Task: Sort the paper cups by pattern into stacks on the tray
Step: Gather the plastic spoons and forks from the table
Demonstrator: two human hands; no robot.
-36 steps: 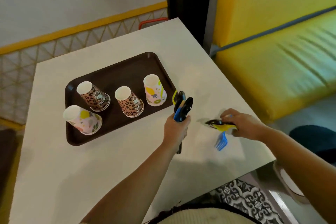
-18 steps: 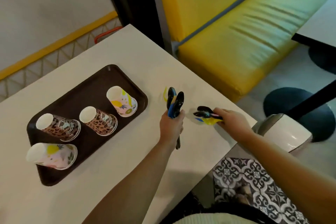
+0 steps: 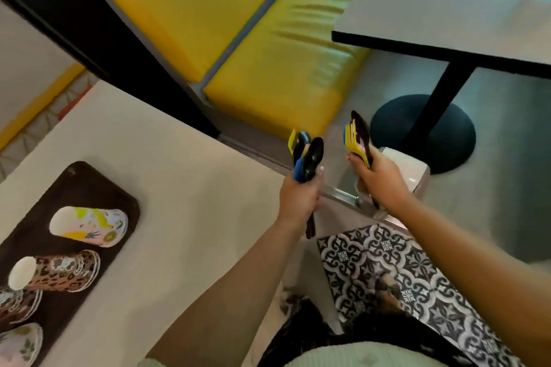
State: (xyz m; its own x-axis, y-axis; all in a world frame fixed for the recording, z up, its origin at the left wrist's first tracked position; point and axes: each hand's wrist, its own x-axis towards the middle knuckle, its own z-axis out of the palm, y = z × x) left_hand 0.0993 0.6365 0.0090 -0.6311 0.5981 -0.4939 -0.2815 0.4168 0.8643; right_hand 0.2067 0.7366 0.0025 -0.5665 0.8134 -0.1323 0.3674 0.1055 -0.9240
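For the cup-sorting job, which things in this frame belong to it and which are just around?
Part of the job:
- fruit-print cup
- leopard-print cup
- two more cups, cut off at the frame's left edge
- brown tray

Not part of it:
- plastic cutlery gripped in the left hand
- cutlery bundle gripped in the right hand
- yellow bench
- second table

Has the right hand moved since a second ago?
Yes. The right hand, gripping a bunch of cutlery, has lifted off the white table and now sits past its edge, over the floor.
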